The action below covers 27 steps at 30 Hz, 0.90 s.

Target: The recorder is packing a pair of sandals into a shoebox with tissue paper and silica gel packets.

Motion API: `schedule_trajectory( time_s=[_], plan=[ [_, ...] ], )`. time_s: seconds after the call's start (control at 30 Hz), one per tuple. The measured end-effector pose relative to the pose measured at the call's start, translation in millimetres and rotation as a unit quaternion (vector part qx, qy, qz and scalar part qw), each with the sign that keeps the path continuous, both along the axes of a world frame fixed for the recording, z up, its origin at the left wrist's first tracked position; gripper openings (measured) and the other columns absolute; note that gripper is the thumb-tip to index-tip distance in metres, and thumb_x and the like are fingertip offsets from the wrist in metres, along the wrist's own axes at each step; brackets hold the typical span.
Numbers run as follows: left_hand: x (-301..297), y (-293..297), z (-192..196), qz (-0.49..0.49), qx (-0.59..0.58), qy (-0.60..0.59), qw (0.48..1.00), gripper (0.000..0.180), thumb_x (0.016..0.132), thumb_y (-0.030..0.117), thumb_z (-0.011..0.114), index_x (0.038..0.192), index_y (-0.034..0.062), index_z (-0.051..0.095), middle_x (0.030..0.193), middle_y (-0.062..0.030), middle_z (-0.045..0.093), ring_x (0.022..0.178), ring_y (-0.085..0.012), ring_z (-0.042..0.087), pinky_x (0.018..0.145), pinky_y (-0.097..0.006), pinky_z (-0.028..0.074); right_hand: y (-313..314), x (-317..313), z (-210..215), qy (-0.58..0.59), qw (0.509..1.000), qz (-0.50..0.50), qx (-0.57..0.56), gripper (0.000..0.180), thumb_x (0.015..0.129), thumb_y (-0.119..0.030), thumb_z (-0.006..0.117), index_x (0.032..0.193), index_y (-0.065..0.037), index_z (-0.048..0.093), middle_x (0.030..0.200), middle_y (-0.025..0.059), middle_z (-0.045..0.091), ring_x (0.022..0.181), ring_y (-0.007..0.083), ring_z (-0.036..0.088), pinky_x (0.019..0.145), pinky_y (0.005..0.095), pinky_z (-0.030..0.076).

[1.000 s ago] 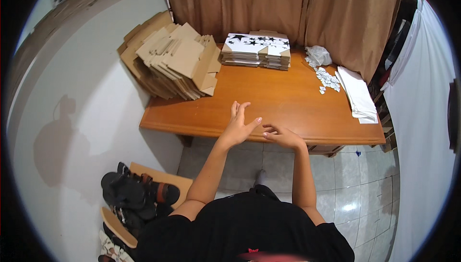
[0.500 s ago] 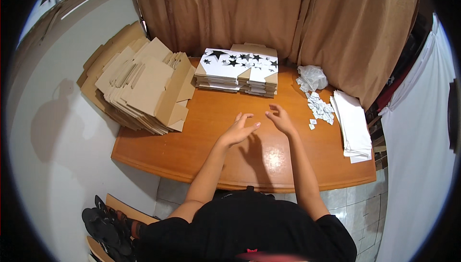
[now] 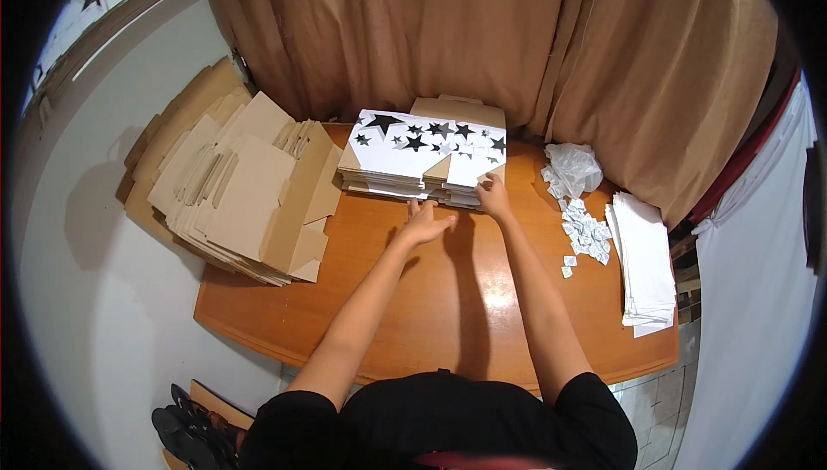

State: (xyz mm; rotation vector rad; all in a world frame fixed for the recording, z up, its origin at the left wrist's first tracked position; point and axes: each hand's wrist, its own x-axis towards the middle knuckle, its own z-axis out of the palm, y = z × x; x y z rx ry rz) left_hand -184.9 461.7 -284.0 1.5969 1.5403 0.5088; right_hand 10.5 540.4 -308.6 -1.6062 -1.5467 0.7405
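Lower edge of frame: black shirt (image 3: 431,423), both bare forearms extended over the brown wooden tabletop (image 3: 357,237). Lower left: black footwear (image 3: 177,431). Right of frame: pile of flat white sheets (image 3: 646,263); just left of it, scattered small pale packets (image 3: 586,233). Centre: left grip (image 3: 424,224), fingers parted, thumb spread wide, nothing held, just beside the front edge of the star-printed stack (image 3: 418,144). Right grip (image 3: 494,200), fingers bent at that stack's right front corner; cannot tell whether it has hold. Left of frame: leaning brown cardboard pieces (image 3: 245,199). Right of centre: crumpled clear plastic bag (image 3: 575,168). The star-printed stack lies flat, upper centre, before a brown curtain (image 3: 396,39).
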Motion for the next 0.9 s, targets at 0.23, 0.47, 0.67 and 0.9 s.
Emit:
schedule_trajectory(
  time_s=[0.23, 0.47, 0.67, 0.9],
  plan=[
    [3, 48, -1, 0.019, 0.059, 0.155, 0.986, 0.072, 0.076, 0.043, 0.062, 0.132, 0.0075, 0.034, 0.145, -0.0244, 0.001, 0.135, -0.0386, -0.003, 0.103, -0.061, 0.011, 23, -32, 8, -0.168, 0.983, -0.058, -0.045, 0.056, 0.073, -0.025, 0.062, 0.115, 0.008, 0.046, 0.104, 0.0276, 0.058, 0.097, 0.0366, 0.058, 0.090, 0.0427, 0.040],
    [19, 79, -26, 0.000, 0.250, 0.224, 0.942, 0.056, 0.073, 0.021, 0.065, 0.123, 0.0094, 0.042, 0.130, -0.0204, 0.035, 0.125, -0.0352, 0.030, 0.101, -0.056, 0.021, 35, -41, 10, -0.079, 0.987, -0.091, -0.109, 0.057, 0.070, -0.028, 0.066, 0.108, 0.011, 0.049, 0.098, 0.0277, 0.060, 0.095, 0.0373, 0.058, 0.083, 0.0373, 0.045],
    [38, 93, -23, 0.066, 0.330, 0.231, 0.913, 0.042, 0.071, 0.018, 0.066, 0.110, 0.0125, 0.054, 0.103, -0.0132, 0.055, 0.100, -0.0276, 0.053, 0.084, -0.045, 0.037, 30, -39, 15, 0.137, 0.987, -0.059, -0.056, 0.048, 0.071, -0.012, 0.065, 0.112, 0.008, 0.048, 0.087, 0.0149, 0.060, 0.078, 0.0190, 0.058, 0.071, 0.0283, 0.047],
    [32, 119, 33, 0.042, 0.474, 0.311, 0.823, 0.012, 0.075, 0.027, 0.064, 0.074, 0.0155, 0.065, 0.070, -0.0072, 0.061, 0.068, -0.0239, 0.061, 0.065, -0.040, 0.041, -14, -43, 46, 0.226, 0.953, -0.094, 0.180, 0.045, 0.078, -0.010, 0.063, 0.118, -0.003, 0.044, 0.109, 0.0137, 0.046, 0.091, 0.0194, 0.051, 0.073, 0.0297, 0.046]
  ],
)
